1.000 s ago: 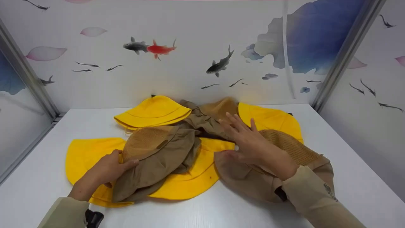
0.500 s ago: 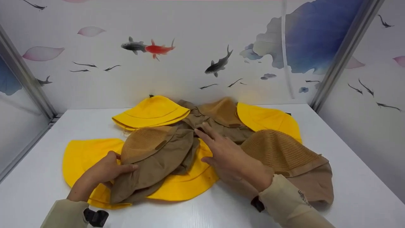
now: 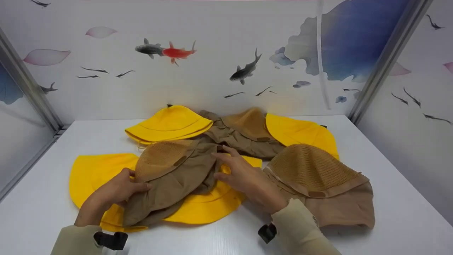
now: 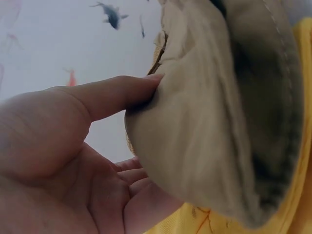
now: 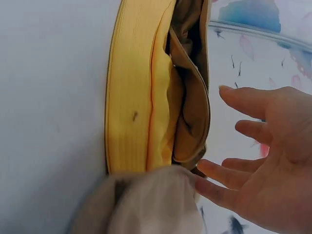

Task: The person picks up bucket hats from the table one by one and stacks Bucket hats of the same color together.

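Observation:
A heap of bucket hats lies on the white table point(image 3: 389, 166). My left hand point(image 3: 118, 191) pinches the brim of a khaki mesh-topped hat point(image 3: 170, 177), thumb on top and fingers under it; the left wrist view shows that khaki brim point(image 4: 209, 122) between thumb and fingers. This hat rests on a flattened yellow hat point(image 3: 201, 205). My right hand point(image 3: 240, 175) is open, fingers spread, hovering at the khaki hat's right edge; the right wrist view shows the hand point(image 5: 263, 151) beside the yellow brim point(image 5: 131, 97). Whether it touches the cloth is unclear.
Another khaki mesh hat point(image 3: 318, 184) sits at the right, a third point(image 3: 247, 131) at the back centre. Yellow hats lie at the back left point(image 3: 170, 124), back right point(image 3: 300, 132) and front left point(image 3: 92, 173). Painted fish walls enclose three sides.
My right hand left the right-hand khaki hat and moved left and nearer to the middle khaki hat. The left hand kept its grip.

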The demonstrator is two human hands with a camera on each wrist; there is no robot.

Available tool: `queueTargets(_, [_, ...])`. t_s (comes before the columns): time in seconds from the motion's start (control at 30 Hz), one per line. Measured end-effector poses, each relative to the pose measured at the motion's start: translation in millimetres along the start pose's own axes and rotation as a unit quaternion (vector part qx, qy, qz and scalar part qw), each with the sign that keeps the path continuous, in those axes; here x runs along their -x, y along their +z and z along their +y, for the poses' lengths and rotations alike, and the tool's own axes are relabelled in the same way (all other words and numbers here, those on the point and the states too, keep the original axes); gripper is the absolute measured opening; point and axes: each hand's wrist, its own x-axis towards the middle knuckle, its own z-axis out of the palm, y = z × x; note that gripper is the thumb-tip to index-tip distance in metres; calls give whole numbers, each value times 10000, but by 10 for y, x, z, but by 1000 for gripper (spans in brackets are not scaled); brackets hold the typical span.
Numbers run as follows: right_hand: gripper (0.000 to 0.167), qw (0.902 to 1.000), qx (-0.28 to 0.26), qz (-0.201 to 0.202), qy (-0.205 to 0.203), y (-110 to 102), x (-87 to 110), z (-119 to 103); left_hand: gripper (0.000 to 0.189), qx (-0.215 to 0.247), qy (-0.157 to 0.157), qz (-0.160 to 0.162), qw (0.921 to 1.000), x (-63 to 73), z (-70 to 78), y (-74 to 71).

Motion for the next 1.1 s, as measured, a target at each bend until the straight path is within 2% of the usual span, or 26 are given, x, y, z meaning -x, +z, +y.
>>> queueTargets(0.13, [45,9975,-652,128,219,50,-73,-22,78,155,48,-40,9999,-12,-15,0])
queueTargets(0.2, [40,9934,-990,260,516,79,-109,-44,74,215,40,-65,9997,-17,-19,-1])
queueTargets(0.27, [36,9850,-1434,497,826,118,-143,-67,71,241,28,-61,9997,-21,-23,-1])
queueTargets(0.37, [33,9694,-1898,1089,1111,201,-181,-89,68,248,15,-39,9997,-16,-24,2])
queueTargets(0.47, [40,9544,-2217,1508,1311,279,-216,-99,64,257,63,-17,9996,-11,-16,7])
queueTargets(0.53, [49,9444,-2451,1631,1465,312,-245,-100,62,248,121,7,9996,-5,-11,7])
queueTargets(0.67, [67,9121,-3274,1624,1861,331,-297,-90,57,282,326,14,9991,8,-20,3])
queueTargets(0.77, [79,8864,-3894,1471,2023,332,-308,-56,54,410,496,-36,9979,14,-41,-3])
queueTargets(0.9, [86,8597,-4605,1112,1914,336,-291,-18,52,498,710,-10,9962,15,-71,-20])
queueTargets(1.03, [86,8440,-5022,798,1703,350,-276,-32,51,405,870,137,9953,18,-98,-59])
queueTargets(1.1, [85,8414,-5100,722,1635,366,-271,-45,51,378,929,173,9948,21,-121,-80])
